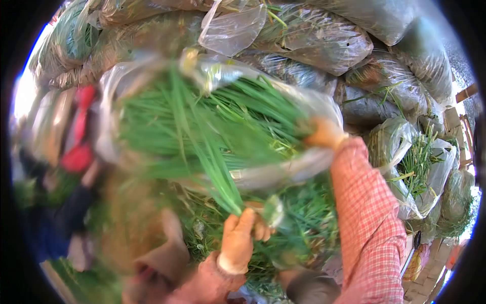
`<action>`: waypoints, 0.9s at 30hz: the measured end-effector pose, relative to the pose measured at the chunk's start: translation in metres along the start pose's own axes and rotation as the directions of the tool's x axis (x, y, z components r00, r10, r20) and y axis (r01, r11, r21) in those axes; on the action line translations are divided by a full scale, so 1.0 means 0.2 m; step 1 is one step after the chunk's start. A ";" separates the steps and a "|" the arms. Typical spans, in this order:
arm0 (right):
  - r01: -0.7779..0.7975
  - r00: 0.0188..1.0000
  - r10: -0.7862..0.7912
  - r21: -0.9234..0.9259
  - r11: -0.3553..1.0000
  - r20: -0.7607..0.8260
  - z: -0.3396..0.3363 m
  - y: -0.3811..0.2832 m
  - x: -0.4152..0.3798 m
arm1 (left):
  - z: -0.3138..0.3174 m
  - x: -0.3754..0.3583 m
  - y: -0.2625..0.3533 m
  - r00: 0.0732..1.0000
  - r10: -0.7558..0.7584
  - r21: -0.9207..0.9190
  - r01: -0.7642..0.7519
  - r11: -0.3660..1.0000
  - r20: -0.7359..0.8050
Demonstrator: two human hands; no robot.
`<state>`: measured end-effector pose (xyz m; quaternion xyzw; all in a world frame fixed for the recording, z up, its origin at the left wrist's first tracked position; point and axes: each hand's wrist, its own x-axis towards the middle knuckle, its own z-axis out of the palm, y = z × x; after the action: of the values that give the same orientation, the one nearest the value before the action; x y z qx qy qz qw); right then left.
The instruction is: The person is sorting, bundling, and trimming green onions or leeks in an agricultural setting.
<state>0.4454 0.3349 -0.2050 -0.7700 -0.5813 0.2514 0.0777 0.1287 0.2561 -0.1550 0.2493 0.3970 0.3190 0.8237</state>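
Observation:
A clear plastic bag (316, 107) lies spread open in front of me, heaped with long flat green leaves (243, 129) like garlic chives. At its right end my right hand (323, 133), blurred, is closed around the end of a thick bunch of these leaves. My left hand (239, 237), lower and nearer to me, grips the lower end of a thin bundle of leaves (210, 157). That bundle slants up and leftward across the heap. Pale, shiny crumpled plastic (217, 76) sits at the top of the heap.
Filled clear bags (314, 38) are stacked behind and to the right. An open bag of greens (420, 167) stands at right. Loose greens (309, 213) cover the ground by my knees. Blurred at left is another person's dark sleeve (73, 207), near something red (78, 157).

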 end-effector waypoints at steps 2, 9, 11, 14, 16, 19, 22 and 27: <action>0.057 0.998 -0.059 0.069 0.996 0.024 -0.18 0.01 0.16 | 0.06 -0.05 0.11 0.998 0.018 -0.106 -0.011 0.994 0.067; -0.001 0.975 -0.053 0.242 0.970 0.216 -0.46 -0.38 0.08 | 0.12 0.21 0.05 0.983 0.024 0.050 -0.033 0.998 0.184; 0.006 0.965 -0.054 0.183 0.983 0.257 -0.38 -0.45 -0.03 | 0.11 0.31 0.01 0.970 0.089 0.032 -0.099 0.995 0.228; 0.052 0.976 -0.039 -0.055 0.997 0.214 -0.13 -0.69 -0.37 | 0.05 0.36 -0.10 0.930 0.032 -0.615 0.215 0.758 0.365; 0.230 0.941 -0.326 -0.546 0.805 -0.084 0.35 -0.70 -0.57 | -0.02 0.32 -0.15 0.951 -0.075 -0.510 0.225 0.830 0.299; 0.223 0.973 -0.187 -0.328 0.918 0.138 0.30 -0.79 -0.67 | -0.15 0.26 -0.20 0.967 0.016 -0.277 0.056 0.959 0.253; 0.394 0.870 -0.449 0.261 0.881 0.205 -0.01 -0.67 -0.56 | -0.16 0.24 -0.09 0.935 -0.114 -0.465 0.271 0.843 0.337; -0.147 0.989 0.059 0.856 0.496 0.135 0.04 -0.36 -0.16 | -0.19 0.12 0.06 0.635 0.166 -0.543 0.462 0.701 0.754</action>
<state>0.3741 0.3262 -0.1736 -0.6500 -0.3343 0.5453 0.4104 0.1054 0.2885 -0.1804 -0.0074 -0.1150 0.2332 0.9656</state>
